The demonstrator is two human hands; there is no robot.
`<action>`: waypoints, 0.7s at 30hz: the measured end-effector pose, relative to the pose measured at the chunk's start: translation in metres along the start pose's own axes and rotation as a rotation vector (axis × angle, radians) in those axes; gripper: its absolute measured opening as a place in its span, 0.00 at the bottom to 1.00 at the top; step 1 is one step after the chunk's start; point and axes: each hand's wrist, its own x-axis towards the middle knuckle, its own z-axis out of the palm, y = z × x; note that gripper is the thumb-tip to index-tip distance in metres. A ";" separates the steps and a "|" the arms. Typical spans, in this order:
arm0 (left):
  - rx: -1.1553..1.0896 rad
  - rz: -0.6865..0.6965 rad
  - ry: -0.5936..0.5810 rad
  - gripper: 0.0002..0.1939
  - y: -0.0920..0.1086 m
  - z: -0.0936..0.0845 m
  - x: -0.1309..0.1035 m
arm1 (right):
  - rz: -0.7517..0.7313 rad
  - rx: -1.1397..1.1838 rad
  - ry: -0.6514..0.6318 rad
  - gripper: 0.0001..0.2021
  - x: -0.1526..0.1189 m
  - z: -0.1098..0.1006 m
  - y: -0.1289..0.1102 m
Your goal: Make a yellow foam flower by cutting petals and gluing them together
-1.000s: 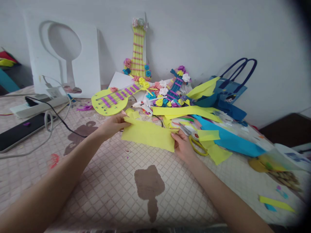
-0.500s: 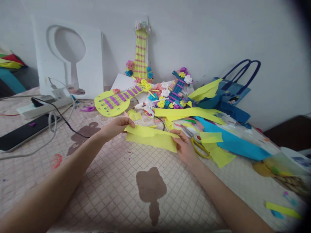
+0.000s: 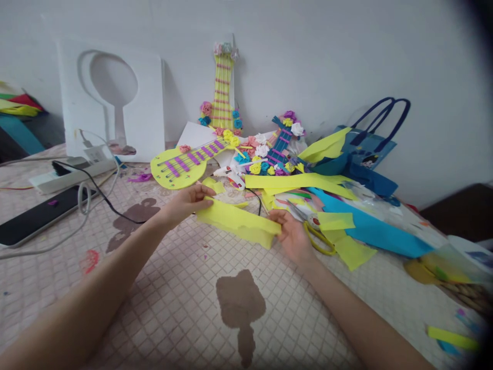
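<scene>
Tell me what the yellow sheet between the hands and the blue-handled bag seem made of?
The thin yellow sheet: probably crepe or tissue paper, matte; it looks slightly see-through and folds softly.

The blue bag with dark blue loop handles: perhaps felt or another fabric, dull-surfaced; its handles arch like soft straps, though the weave isn't discernible.

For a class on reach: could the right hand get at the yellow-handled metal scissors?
Probably yes: the scissors lie beside the right hand, their near end uncovered. But its grip is on a thin yellow paper sheet, which it would likely release first.
</scene>
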 end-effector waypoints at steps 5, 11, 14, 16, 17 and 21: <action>-0.011 -0.003 -0.069 0.14 0.001 0.003 -0.001 | 0.127 -0.221 -0.117 0.16 -0.005 0.001 -0.002; -0.428 -0.097 -0.071 0.19 -0.003 0.012 0.000 | 0.089 -0.375 -0.097 0.10 -0.010 0.003 0.006; -0.780 -0.132 -0.185 0.30 -0.009 0.031 -0.002 | 0.018 -0.254 0.086 0.10 -0.009 0.008 0.010; -0.800 -0.179 -0.247 0.35 -0.015 0.050 -0.007 | -0.003 -0.223 0.133 0.11 -0.011 0.014 0.012; -0.769 -0.170 -0.255 0.35 -0.018 0.059 -0.010 | -0.007 -0.231 0.128 0.11 -0.012 0.017 0.013; -0.540 -0.166 -0.077 0.26 -0.026 0.087 -0.026 | -0.020 -0.342 -0.017 0.09 -0.021 0.030 0.016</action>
